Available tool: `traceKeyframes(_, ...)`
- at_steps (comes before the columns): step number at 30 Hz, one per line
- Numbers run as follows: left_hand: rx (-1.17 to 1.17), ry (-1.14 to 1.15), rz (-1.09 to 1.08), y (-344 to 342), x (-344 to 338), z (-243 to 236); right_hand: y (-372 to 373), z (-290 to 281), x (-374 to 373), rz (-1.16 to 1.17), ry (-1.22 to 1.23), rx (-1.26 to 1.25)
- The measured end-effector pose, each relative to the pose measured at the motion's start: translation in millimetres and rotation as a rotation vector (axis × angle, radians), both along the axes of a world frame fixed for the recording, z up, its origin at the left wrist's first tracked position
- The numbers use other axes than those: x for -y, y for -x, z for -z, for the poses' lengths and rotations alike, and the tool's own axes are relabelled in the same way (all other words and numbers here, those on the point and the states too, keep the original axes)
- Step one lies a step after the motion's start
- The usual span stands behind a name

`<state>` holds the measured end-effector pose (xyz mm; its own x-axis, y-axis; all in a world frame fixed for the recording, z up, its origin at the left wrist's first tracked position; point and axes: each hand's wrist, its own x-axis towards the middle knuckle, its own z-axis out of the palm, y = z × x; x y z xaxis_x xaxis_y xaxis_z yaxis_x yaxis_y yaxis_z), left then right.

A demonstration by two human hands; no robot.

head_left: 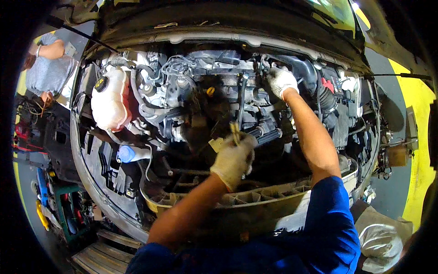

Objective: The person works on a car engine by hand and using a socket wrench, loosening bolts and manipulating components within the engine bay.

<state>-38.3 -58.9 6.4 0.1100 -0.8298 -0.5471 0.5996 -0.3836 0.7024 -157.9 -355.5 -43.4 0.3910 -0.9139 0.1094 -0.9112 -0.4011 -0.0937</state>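
Note:
Both my hands wear whitish work gloves over an open car engine bay. My left hand (234, 160) is above the dark gap in front of the engine (223, 84), its fingers curled. A thin yellowish piece (235, 133) juts up at its fingertips; blur hides what it is. Farther off to the right, my right hand (283, 82) reaches to the engine's back right, beside a black air intake duct (301, 71). Its fingers are bent down among small parts, and what they grip is hidden. A yellow-topped dipstick or cap (210, 91) shows on the engine.
A white coolant tank (111, 101) with a black cap and a blue-capped filler (126, 154) stand at the left. The front crossmember (237, 198) runs below my arms. Another person (51, 68) stands at far left, near a green tool tray (68, 214) and a wooden step (102, 255).

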Motion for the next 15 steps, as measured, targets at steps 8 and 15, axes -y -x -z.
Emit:
traceKeyframes(8,-0.145,0.089,0.099,14,-3,29,-39,40,50,0.102,-0.205,-0.322)
traceKeyframes(15,0.049,0.129,0.248,4,-14,23,-52,23,49,0.017,-0.392,-0.623)
